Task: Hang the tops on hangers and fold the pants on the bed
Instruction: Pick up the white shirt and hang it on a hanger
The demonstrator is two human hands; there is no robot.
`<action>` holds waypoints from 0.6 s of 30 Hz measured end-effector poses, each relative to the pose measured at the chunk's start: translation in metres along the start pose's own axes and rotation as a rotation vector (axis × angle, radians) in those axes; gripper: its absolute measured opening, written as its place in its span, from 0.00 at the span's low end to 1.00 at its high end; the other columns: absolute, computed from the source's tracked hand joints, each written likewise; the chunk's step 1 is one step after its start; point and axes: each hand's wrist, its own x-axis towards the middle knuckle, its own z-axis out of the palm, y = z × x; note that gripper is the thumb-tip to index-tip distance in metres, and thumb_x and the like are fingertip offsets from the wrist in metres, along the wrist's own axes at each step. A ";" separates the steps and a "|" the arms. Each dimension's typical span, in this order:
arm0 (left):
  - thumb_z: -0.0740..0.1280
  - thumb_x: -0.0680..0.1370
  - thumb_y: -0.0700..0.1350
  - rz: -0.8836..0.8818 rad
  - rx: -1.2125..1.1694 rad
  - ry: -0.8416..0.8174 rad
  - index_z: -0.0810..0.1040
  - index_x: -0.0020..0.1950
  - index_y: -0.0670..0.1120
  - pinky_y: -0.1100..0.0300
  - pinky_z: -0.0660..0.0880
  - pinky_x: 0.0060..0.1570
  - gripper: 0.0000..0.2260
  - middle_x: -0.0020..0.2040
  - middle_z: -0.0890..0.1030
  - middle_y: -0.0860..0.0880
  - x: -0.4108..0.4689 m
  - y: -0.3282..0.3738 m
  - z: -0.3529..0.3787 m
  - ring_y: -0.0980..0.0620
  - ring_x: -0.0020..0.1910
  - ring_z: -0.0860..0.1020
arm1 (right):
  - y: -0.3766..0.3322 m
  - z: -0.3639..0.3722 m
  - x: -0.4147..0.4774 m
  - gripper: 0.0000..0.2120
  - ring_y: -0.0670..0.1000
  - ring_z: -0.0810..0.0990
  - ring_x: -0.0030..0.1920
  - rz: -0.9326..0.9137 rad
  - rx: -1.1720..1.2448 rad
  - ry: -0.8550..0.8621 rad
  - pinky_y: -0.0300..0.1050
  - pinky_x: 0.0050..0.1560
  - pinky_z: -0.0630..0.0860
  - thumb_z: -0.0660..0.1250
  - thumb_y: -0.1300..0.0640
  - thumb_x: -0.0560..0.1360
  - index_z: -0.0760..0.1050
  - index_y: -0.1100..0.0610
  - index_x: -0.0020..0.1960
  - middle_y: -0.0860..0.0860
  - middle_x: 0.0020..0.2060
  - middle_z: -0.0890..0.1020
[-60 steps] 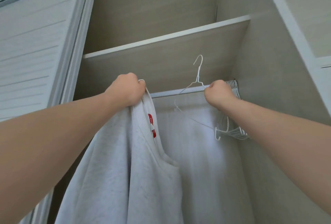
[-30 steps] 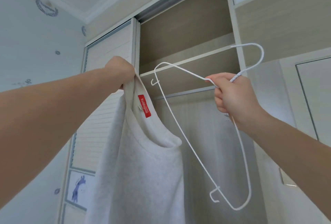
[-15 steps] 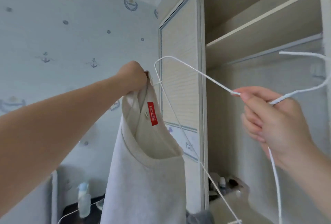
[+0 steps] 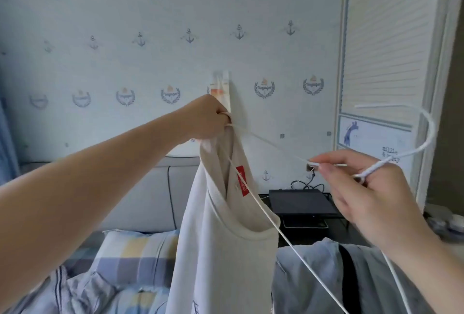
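A pale grey sweatshirt [image 4: 221, 251] with a red neck label hangs from my left hand [image 4: 206, 121], which grips its collar at the shoulder. My right hand [image 4: 364, 193] pinches a white wire hanger [image 4: 271, 143] at its neck, hook curving up to the right. One hanger arm runs left to the collar beside my left hand, and its tip sits there. The lower wire crosses in front of the neck opening. Grey pants [image 4: 334, 278] with a dark stripe lie on the bed at lower right.
The bed below carries a checked blue and yellow pillow [image 4: 135, 251] and striped bedding [image 4: 75, 291]. A grey headboard [image 4: 150, 195] backs onto anchor wallpaper. A black stand [image 4: 301, 205] sits by the wall. The wardrobe's sliding door [image 4: 384, 50] stands at right.
The view has swung from the wardrobe to the bed and wall. The hanger's left tip has come to the collar at my left hand. Both hands keep their holds.
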 end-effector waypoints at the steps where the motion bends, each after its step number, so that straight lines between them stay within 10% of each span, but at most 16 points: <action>1: 0.59 0.77 0.39 -0.004 0.017 -0.002 0.78 0.44 0.33 0.60 0.61 0.30 0.12 0.35 0.68 0.44 -0.008 -0.005 0.001 0.49 0.34 0.64 | 0.006 0.008 0.001 0.06 0.49 0.59 0.22 0.001 -0.006 -0.033 0.37 0.24 0.57 0.67 0.55 0.78 0.83 0.48 0.48 0.48 0.21 0.64; 8: 0.59 0.77 0.40 -0.060 0.046 -0.087 0.79 0.36 0.40 0.64 0.66 0.28 0.13 0.29 0.73 0.48 -0.054 -0.037 0.011 0.53 0.28 0.69 | 0.040 0.061 0.000 0.08 0.48 0.73 0.24 -0.050 -0.174 -0.242 0.38 0.25 0.69 0.68 0.55 0.79 0.82 0.47 0.43 0.47 0.27 0.80; 13: 0.59 0.76 0.40 -0.075 -0.094 -0.161 0.73 0.30 0.43 0.59 0.75 0.32 0.14 0.29 0.72 0.47 -0.094 -0.035 0.041 0.50 0.26 0.78 | 0.070 0.091 -0.021 0.18 0.45 0.63 0.23 0.018 -0.227 -0.384 0.32 0.26 0.61 0.65 0.55 0.80 0.76 0.65 0.36 0.51 0.20 0.66; 18: 0.62 0.77 0.43 -0.117 -0.024 -0.188 0.69 0.28 0.44 0.68 0.69 0.25 0.16 0.23 0.75 0.50 -0.126 -0.030 0.076 0.53 0.24 0.78 | 0.087 0.094 -0.050 0.17 0.43 0.64 0.21 0.129 -0.009 -0.298 0.30 0.25 0.61 0.65 0.58 0.81 0.75 0.57 0.33 0.46 0.19 0.67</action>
